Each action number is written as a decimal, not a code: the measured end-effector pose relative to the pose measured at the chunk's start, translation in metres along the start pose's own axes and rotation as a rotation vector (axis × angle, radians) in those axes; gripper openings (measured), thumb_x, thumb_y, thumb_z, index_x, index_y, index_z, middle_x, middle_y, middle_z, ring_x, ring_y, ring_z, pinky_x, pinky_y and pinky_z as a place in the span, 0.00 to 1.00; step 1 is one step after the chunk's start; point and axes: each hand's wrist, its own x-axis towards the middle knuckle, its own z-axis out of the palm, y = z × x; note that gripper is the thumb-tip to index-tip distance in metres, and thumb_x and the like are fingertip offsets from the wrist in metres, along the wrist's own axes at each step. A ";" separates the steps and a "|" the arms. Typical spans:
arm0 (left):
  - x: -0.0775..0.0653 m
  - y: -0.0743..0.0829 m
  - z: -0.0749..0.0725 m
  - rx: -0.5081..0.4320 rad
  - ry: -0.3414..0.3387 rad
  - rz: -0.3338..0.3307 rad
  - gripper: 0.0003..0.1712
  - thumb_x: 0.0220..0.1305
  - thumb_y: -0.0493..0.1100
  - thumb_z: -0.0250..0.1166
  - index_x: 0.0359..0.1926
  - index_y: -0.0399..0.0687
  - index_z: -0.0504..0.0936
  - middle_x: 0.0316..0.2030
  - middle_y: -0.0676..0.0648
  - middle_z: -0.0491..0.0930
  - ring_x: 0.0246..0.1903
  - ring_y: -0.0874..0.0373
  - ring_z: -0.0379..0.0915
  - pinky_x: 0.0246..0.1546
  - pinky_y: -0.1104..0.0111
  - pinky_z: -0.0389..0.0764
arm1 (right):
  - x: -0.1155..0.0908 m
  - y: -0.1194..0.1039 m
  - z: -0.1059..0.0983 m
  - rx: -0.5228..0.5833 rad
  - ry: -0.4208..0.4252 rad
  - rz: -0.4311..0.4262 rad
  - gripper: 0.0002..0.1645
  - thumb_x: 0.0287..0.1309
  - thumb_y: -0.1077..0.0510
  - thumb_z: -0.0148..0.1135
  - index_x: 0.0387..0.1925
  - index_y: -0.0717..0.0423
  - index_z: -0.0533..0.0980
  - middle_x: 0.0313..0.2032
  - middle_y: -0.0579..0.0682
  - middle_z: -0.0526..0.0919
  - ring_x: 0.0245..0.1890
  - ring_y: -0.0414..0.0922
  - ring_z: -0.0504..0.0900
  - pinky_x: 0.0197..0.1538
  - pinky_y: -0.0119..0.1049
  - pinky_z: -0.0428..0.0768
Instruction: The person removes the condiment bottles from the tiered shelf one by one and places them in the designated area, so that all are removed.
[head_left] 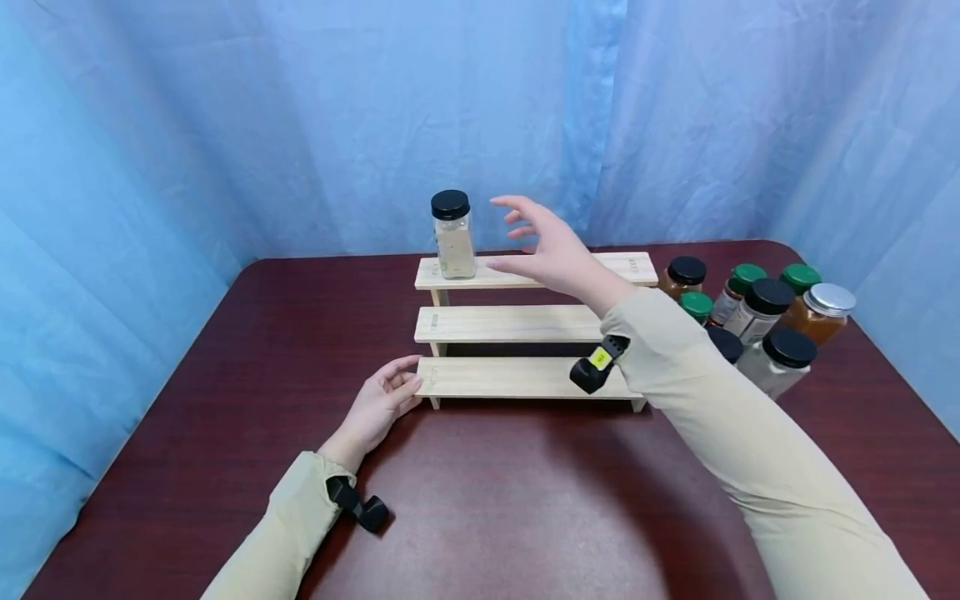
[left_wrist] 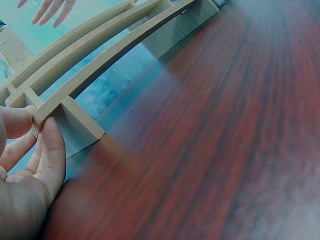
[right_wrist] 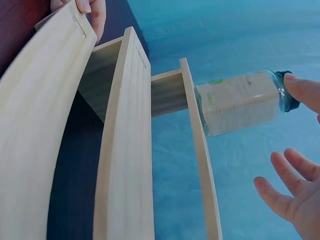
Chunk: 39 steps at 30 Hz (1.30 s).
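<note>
A three-tier wooden rack (head_left: 525,323) stands on the dark red table. On the left end of its top tier is an upright clear jar (head_left: 455,242) with a black lid and pale contents. My right hand (head_left: 551,250) hovers just right of that jar, thumb and fingers spread with a gap between them and the glass in the head view. In the right wrist view the thumb overlaps the black lid (right_wrist: 288,91). Down at the bottom tier, my left hand (head_left: 378,404) pinches the left end of the board (left_wrist: 45,112) between thumb and fingers.
Right of the rack stands a cluster of several jars, among them a silver-lidded one (head_left: 825,310), a green-lidded one (head_left: 696,306) and a black-lidded one (head_left: 783,354). Blue curtains (head_left: 375,125) hang behind and beside the table (head_left: 480,500).
</note>
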 end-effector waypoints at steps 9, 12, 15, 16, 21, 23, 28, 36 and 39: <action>-0.002 0.000 0.001 -0.005 -0.002 -0.001 0.28 0.68 0.31 0.51 0.68 0.34 0.58 0.32 0.58 0.74 0.31 0.71 0.74 0.37 0.78 0.77 | 0.016 -0.005 0.014 -0.067 -0.013 -0.020 0.49 0.54 0.53 0.69 0.72 0.37 0.52 0.62 0.55 0.65 0.59 0.51 0.70 0.57 0.47 0.73; -0.002 0.000 0.001 -0.003 -0.003 0.001 0.28 0.68 0.30 0.51 0.68 0.34 0.58 0.32 0.58 0.74 0.31 0.71 0.74 0.37 0.78 0.77 | 0.019 -0.006 0.017 -0.072 -0.013 -0.041 0.50 0.53 0.53 0.69 0.72 0.37 0.51 0.62 0.55 0.65 0.59 0.52 0.71 0.58 0.47 0.73; -0.002 -0.001 0.001 -0.004 -0.003 0.001 0.28 0.68 0.30 0.51 0.68 0.34 0.58 0.32 0.58 0.74 0.31 0.71 0.74 0.37 0.78 0.77 | 0.022 -0.006 0.019 -0.082 -0.026 -0.057 0.50 0.54 0.54 0.68 0.72 0.35 0.51 0.63 0.55 0.65 0.60 0.51 0.70 0.59 0.46 0.72; -0.002 -0.001 0.001 -0.004 -0.005 0.001 0.28 0.68 0.30 0.51 0.68 0.34 0.57 0.32 0.58 0.74 0.31 0.71 0.74 0.37 0.78 0.77 | 0.023 -0.005 0.020 -0.086 -0.033 -0.058 0.50 0.54 0.54 0.68 0.72 0.35 0.51 0.63 0.55 0.64 0.60 0.51 0.70 0.59 0.46 0.72; -0.002 -0.002 0.000 -0.005 -0.014 0.000 0.28 0.69 0.31 0.51 0.68 0.34 0.57 0.32 0.58 0.75 0.31 0.70 0.74 0.37 0.78 0.77 | 0.025 -0.002 0.025 -0.072 -0.052 -0.059 0.48 0.55 0.54 0.67 0.72 0.36 0.52 0.64 0.55 0.63 0.62 0.52 0.67 0.60 0.48 0.70; -0.002 -0.002 0.000 -0.007 -0.015 0.002 0.28 0.69 0.31 0.51 0.68 0.34 0.57 0.32 0.58 0.75 0.31 0.70 0.74 0.37 0.78 0.77 | 0.026 -0.001 0.028 -0.055 -0.040 -0.059 0.48 0.55 0.55 0.67 0.71 0.36 0.52 0.64 0.55 0.63 0.62 0.52 0.67 0.61 0.49 0.70; -0.002 -0.003 0.000 -0.015 -0.014 0.000 0.28 0.69 0.30 0.51 0.68 0.33 0.57 0.32 0.58 0.75 0.31 0.70 0.74 0.37 0.78 0.77 | 0.028 0.003 0.037 -0.029 0.005 -0.076 0.48 0.55 0.58 0.67 0.71 0.38 0.52 0.62 0.56 0.64 0.61 0.51 0.68 0.59 0.48 0.72; -0.001 -0.003 0.000 -0.018 -0.016 0.002 0.28 0.69 0.30 0.51 0.68 0.33 0.57 0.32 0.58 0.75 0.31 0.71 0.74 0.36 0.78 0.77 | 0.028 0.005 0.047 -0.045 0.069 -0.102 0.48 0.56 0.62 0.65 0.70 0.40 0.49 0.61 0.57 0.67 0.59 0.51 0.72 0.53 0.43 0.77; -0.001 -0.003 0.001 -0.020 -0.016 0.003 0.28 0.69 0.30 0.50 0.68 0.33 0.57 0.32 0.58 0.75 0.31 0.71 0.74 0.36 0.78 0.77 | 0.027 0.003 0.049 -0.033 0.077 -0.101 0.46 0.57 0.63 0.64 0.70 0.41 0.49 0.61 0.58 0.66 0.58 0.51 0.72 0.54 0.43 0.77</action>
